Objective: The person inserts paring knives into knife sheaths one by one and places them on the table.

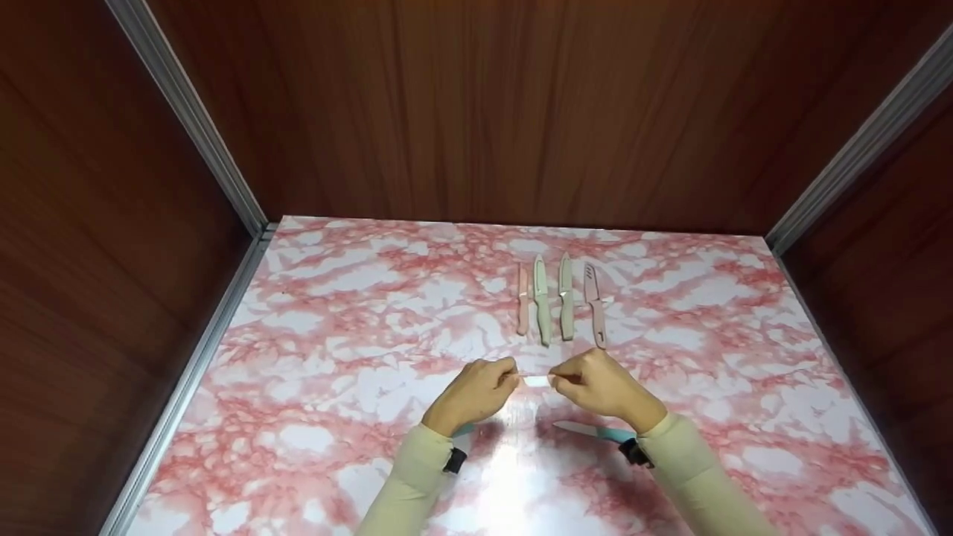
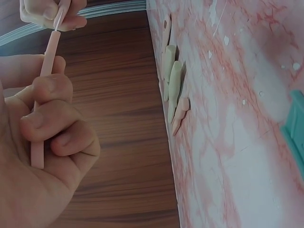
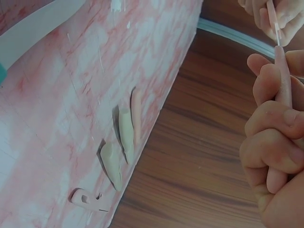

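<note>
In the head view my left hand [image 1: 476,391] and right hand [image 1: 603,383] meet above the table, with a short stretch of white blade [image 1: 536,381] showing between them. The fingers of the left hand curl round a slim, straight pink blade cover [image 2: 47,71]. My right hand grips the rounded pink handle of a knife [image 3: 283,78], its end showing below the fingers. Handle and cover point at each other in line, joined by the narrow white blade. Parts of both pieces are hidden in the palms.
Beyond the hands lie a pink knife [image 1: 523,305], two green knives [image 1: 543,301] and a broader pink knife with slots [image 1: 594,305], side by side. Near the right wrist lies a turquoise-handled knife [image 1: 614,434]; a turquoise object [image 1: 465,429] shows beneath the left. Wooden walls [image 1: 476,112] surround the marbled table [image 1: 335,335].
</note>
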Demonstrator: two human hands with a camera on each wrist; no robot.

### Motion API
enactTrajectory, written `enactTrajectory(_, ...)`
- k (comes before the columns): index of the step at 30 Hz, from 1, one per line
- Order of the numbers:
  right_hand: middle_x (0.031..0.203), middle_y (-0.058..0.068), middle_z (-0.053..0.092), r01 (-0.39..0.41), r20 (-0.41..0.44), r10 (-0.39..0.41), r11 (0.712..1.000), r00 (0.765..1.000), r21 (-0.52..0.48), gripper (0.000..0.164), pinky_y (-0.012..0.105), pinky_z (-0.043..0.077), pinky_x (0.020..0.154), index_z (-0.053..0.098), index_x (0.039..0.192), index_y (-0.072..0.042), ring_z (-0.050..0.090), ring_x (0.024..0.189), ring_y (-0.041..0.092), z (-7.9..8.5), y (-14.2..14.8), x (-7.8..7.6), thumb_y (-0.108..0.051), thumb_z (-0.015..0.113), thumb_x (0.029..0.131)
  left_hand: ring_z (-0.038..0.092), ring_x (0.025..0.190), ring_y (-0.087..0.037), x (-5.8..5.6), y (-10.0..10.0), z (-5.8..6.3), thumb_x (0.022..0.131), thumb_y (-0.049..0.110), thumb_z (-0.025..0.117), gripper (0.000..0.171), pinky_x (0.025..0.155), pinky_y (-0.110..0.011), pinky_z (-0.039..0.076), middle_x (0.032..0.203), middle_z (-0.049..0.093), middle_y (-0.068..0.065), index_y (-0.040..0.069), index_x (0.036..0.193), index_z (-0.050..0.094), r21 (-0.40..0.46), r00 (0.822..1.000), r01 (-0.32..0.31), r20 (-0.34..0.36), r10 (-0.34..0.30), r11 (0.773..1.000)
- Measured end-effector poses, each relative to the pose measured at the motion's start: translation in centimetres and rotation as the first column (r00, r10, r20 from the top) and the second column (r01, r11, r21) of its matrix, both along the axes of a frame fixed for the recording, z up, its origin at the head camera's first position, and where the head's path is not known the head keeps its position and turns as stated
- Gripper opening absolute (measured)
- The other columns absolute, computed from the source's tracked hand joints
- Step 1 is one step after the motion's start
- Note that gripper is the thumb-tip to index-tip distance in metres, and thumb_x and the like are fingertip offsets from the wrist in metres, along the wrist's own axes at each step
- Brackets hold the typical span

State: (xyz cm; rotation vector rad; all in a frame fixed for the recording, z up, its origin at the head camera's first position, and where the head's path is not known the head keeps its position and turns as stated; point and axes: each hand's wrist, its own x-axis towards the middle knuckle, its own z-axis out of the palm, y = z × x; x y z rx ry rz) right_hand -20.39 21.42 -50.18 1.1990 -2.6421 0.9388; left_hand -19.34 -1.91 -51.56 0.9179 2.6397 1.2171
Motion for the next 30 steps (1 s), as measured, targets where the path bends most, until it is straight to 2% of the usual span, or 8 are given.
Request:
enactTrajectory(4,0.053,-0.016,0.033,-0.007,-0.006,0.007,1.0,1.0,-0.005,0.032,0.018,0.032,0.046,0.055,0.057,-0.018,0.026,0.046,-0.004,0.11,-0.12,0.01,-0.004,0.059,0.086,0.031,0.047,-0.004,-0.03,-0.02,0.03,0.099,0.017,0.046,0.024,0.049,-0.021,0.029,0.057,0.035,0.009,0.016,0.076,0.049,-0.002,1.0,-0.001,-0.008,0.001,1.0)
enactTrajectory(7,0.053,-0.015,0.036,-0.002,-0.004,0.002,1.0,1.0,0.002,0.029,0.018,0.033,0.046,0.059,0.06,-0.017,0.027,0.045,-0.004,0.15,-0.2,0.01,-0.004,0.059,0.086,0.031,0.047,-0.004,-0.04,0.0,0.06,0.099,0.016,0.046,0.024,0.049,-0.021,0.029,0.057,0.035,0.009,0.016,0.075,0.049,0.001,1.0,-0.005,-0.009,0.005,1.0)
enactTrajectory(13,0.052,-0.014,0.033,-0.015,-0.015,0.015,1.0,1.0,-0.013,0.032,0.015,0.023,0.043,0.054,0.058,-0.019,0.023,0.045,-0.005,0.01,-0.54,-0.04,-0.001,0.058,0.084,0.032,0.049,-0.004,-0.02,0.18,-0.04,0.099,0.02,0.046,0.023,0.05,-0.021,0.03,0.059,0.036,0.009,0.017,0.077,0.051,-0.004,1.0,-0.004,0.008,0.004,1.0)
enactTrajectory(18,0.052,-0.015,0.035,-0.022,-0.046,0.021,1.0,0.999,-0.021,0.025,0.013,0.023,0.044,0.061,0.063,-0.017,0.023,0.046,-0.005,-0.25,-0.67,0.0,-0.002,0.059,0.083,0.032,0.049,-0.003,0.09,0.44,-0.13,0.098,0.019,0.046,0.022,0.048,-0.02,0.03,0.059,0.037,0.01,0.016,0.078,0.052,0.005,1.0,0.006,0.018,-0.006,1.0)
enactTrajectory(23,0.052,-0.015,0.03,-0.018,-0.04,0.018,1.0,0.999,-0.018,0.031,0.014,0.021,0.044,0.055,0.057,-0.016,0.021,0.046,-0.005,-0.3,-0.75,0.01,-0.002,0.058,0.084,0.032,0.049,-0.003,0.05,0.51,-0.21,0.098,0.018,0.046,0.022,0.049,-0.02,0.03,0.059,0.037,0.01,0.016,0.077,0.052,0.002,1.0,0.004,-0.002,-0.004,1.0)
enactTrajectory(27,0.052,-0.015,0.038,-0.007,-0.038,0.007,1.0,0.999,-0.019,0.023,0.014,0.025,0.043,0.065,0.064,-0.014,0.024,0.045,-0.005,-0.29,-0.73,-0.01,-0.002,0.059,0.083,0.033,0.05,-0.003,-0.02,0.55,-0.22,0.098,0.018,0.046,0.022,0.05,-0.02,0.031,0.06,0.038,0.009,0.016,0.078,0.052,0.001,1.0,0.005,-0.008,-0.005,1.0)
enactTrajectory(30,0.052,-0.014,0.039,-0.007,-0.035,0.007,1.0,0.999,-0.018,0.021,0.014,0.026,0.043,0.066,0.066,-0.014,0.025,0.044,-0.005,-0.21,-0.72,-0.09,-0.002,0.06,0.082,0.034,0.051,-0.003,-0.1,0.54,-0.13,0.098,0.018,0.046,0.022,0.051,-0.02,0.032,0.06,0.039,0.009,0.016,0.078,0.053,-0.005,1.0,0.002,-0.018,-0.002,1.0)
